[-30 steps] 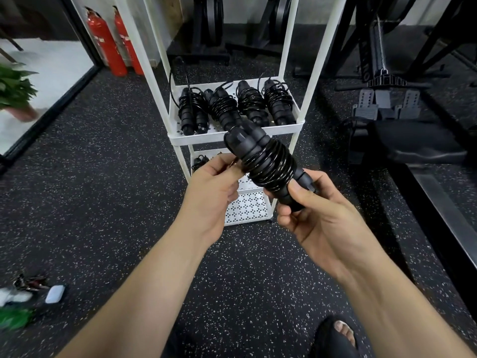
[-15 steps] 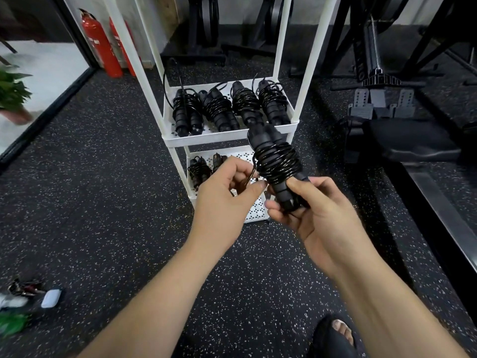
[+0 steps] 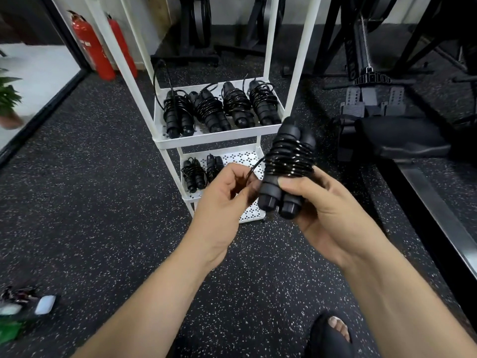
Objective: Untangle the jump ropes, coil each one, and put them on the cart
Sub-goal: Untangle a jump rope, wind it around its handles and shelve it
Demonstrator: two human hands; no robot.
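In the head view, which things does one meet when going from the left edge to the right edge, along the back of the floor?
Green potted plant → red fire extinguishers → upper tray of the white metal cart, holding coiled black ropes → black padded bench.

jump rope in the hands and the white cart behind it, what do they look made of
Jump rope: the handles look like matte black plastic, moulded with ridged rings. The cord is glossy black and catches highlights, probably a plastic-coated cable; its core cannot be seen.
Cart: white painted metal by the look, with thin perforated shelves and slim posts, though plastic cannot be ruled out.
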